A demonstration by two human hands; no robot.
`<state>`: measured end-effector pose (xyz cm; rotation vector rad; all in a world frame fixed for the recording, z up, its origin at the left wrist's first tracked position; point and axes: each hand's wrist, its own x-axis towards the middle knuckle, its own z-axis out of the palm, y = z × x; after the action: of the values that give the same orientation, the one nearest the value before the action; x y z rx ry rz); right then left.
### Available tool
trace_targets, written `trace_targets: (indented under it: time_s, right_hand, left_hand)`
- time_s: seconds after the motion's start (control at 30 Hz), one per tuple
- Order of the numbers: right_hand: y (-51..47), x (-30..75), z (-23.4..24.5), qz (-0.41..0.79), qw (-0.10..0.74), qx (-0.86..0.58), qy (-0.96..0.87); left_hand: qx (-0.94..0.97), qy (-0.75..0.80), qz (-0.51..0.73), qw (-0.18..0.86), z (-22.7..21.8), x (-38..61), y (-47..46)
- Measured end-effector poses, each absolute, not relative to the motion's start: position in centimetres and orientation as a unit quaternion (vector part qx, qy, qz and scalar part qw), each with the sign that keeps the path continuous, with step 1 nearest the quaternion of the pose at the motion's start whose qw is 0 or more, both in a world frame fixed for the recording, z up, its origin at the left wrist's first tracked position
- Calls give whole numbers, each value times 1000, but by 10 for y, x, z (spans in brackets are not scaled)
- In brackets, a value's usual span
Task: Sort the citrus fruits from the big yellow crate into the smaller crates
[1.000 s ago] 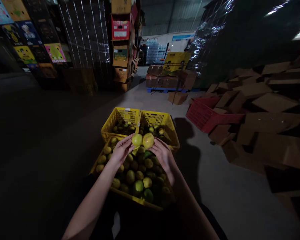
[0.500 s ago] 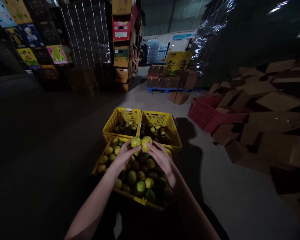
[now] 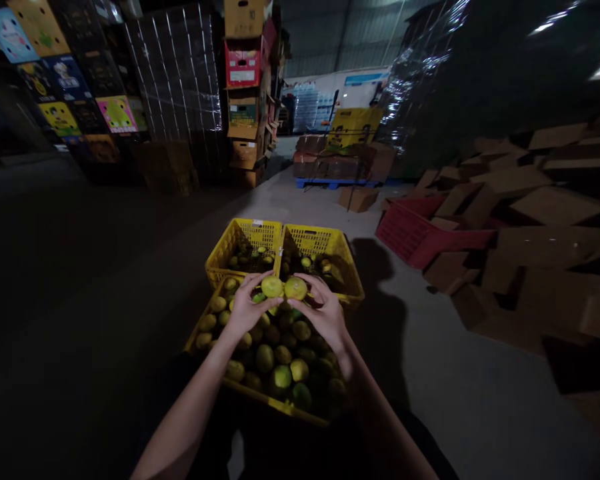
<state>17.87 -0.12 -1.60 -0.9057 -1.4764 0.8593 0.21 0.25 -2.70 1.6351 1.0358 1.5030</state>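
My left hand [image 3: 246, 310] grips a yellow-green citrus fruit [image 3: 272, 287] between the thumb below and the fingers above. A second citrus fruit [image 3: 295, 288], slightly yellower, is pinched the same way in my right hand [image 3: 326, 312]. The two fruits are side by side with a narrow gap, above the far part of a yellow plastic crate [image 3: 275, 403]. Many green and yellow citrus fruits [image 3: 265, 358] fill that crate. Behind it stand two more yellow crates, the left one [image 3: 215, 261] and the right one [image 3: 349, 272], each with fewer fruits low inside.
A red crate [image 3: 405, 230] and a heap of flattened cardboard [image 3: 545, 267] lie to the right. Farther back are a blue pallet [image 3: 330, 182] with boxes, a tall stack of cartons [image 3: 244, 113] and wrapped pallets [image 3: 180, 87]. Grey floor [image 3: 430, 373] surrounds the crates.
The right fingers have shifted from the front of their fruit to its top and side, with the thumb beneath. Both fruits appear turned, and the right one shows more of its face.
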Motion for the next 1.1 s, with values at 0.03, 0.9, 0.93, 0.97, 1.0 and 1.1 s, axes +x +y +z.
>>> trace_targets:
  time_s: [0.03, 0.9, 0.93, 0.97, 1.0, 1.1]
  right_hand:
    - [-2, 178, -16, 357, 571, -384, -631]
    - [-6, 167, -19, 604, 536, -369, -460]
    - [-6, 166, -20, 616, 525, -371, -456]
    - [-6, 165, -20, 622, 516, -373, -455]
    - [-6, 164, -21, 625, 511, -375, -456]
    - [-4, 165, -22, 616, 525, -372, -454]
  left_hand:
    - [631, 393, 577, 338, -27, 2, 2]
    - [419, 382, 517, 641, -19, 10, -3]
    - [406, 382, 508, 656, -20, 11, -3]
    - [398, 385, 501, 666, -21, 12, -3]
    - [392, 388, 495, 671, -22, 12, -2]
    - [403, 388, 498, 663, -23, 10, -1]
